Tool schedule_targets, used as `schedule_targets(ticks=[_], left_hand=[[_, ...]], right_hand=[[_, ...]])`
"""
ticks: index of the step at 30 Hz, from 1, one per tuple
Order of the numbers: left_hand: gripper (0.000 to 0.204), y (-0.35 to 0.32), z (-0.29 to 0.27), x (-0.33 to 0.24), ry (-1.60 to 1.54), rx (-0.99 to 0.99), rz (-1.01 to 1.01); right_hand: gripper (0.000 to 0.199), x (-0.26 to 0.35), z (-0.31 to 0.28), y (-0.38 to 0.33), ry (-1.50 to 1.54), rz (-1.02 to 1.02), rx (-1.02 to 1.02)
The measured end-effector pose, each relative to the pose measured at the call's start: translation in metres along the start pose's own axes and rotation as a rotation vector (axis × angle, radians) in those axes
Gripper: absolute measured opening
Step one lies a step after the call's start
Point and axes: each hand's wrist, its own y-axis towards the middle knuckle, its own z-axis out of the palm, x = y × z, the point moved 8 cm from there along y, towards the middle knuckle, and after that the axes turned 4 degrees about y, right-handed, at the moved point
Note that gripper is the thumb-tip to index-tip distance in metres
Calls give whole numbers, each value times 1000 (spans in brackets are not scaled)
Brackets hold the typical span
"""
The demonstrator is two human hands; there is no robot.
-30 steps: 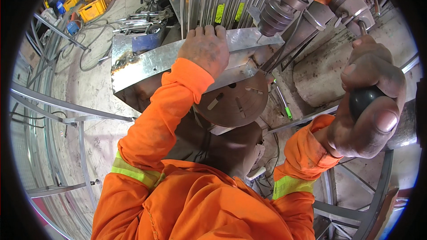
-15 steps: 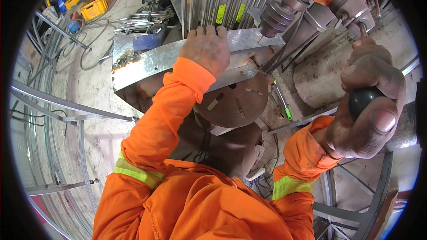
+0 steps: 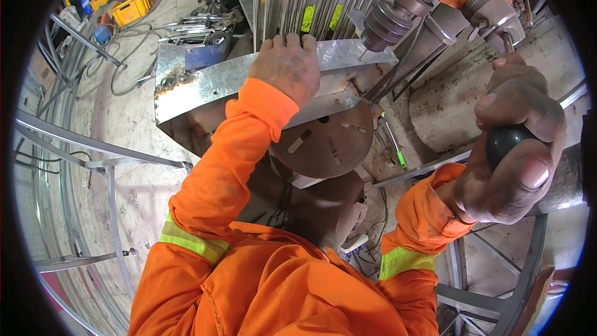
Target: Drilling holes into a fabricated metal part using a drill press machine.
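My left hand (image 3: 288, 67) lies over the upper face of a long galvanized sheet-metal piece (image 3: 199, 96), its fingers bent over the far edge. The metal piece rests across the round slotted table (image 3: 323, 143) of a drill press. Above its right end hangs the drill chuck (image 3: 387, 25), with a thin drill bit (image 3: 363, 56) close to the metal; whether it touches I cannot tell. Wrapped round the black ball knob (image 3: 505, 143) of the feed lever, my right hand (image 3: 519, 130) is closed at the right. The lever runs up to the orange-and-grey drill press head (image 3: 488, 9).
Steel bars (image 3: 311, 0) stand upright behind the metal piece. Yellow crates (image 3: 138, 1), cables and tools lie on the floor at the back left. A metal frame (image 3: 106, 143) is at the left. A green-handled tool (image 3: 398, 152) lies right of the table.
The sheet-metal piece has shifted very slightly left, my left hand with it. My right hand stays closed on the lever knob, almost still.
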Motion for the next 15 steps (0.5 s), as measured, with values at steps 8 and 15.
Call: schedule_targets(ticks=[8, 15], left_hand=[[28, 0, -2, -1, -3, -41, 22], [27, -1, -3, 2, -5, -51, 13]], right_hand=[[58, -7, 4, 6, 8, 104, 0], [57, -18, -5, 15, 19, 221, -25]])
